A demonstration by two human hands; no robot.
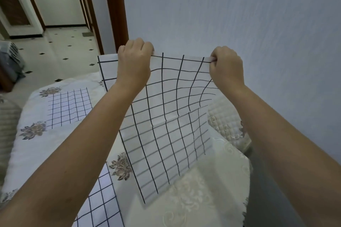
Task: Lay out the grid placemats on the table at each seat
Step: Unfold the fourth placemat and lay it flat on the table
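Above the table, near the centre of the view, you hold a grid placemat (162, 116) up in the air by its top edge. Your left hand (133, 61) is closed in a fist over that edge at about eleven o'clock, and your right hand (226, 64) pinches the top corner at about one o'clock. The placemat hangs loose below your hands, its lines rippling, and its lower edge dips down towards the table (193, 180), which is covered in a pale floral cloth (33, 145); contact cannot be confirmed.

Two other mats already lie flat on the cloth: a far placemat (69, 108) at nine o'clock and a near placemat (103, 206) at seven o'clock, partly hidden by your left forearm. A bare stretch of cloth lies below the hanging mat, at about five o'clock, beside a pale wall (239, 14).

To do this step well, keep both grips even so the top edge stays taut, lower the bottom edge to the cloth first, then lay the rest down away from you so no fold is trapped. Square it with the table edge before you let go.
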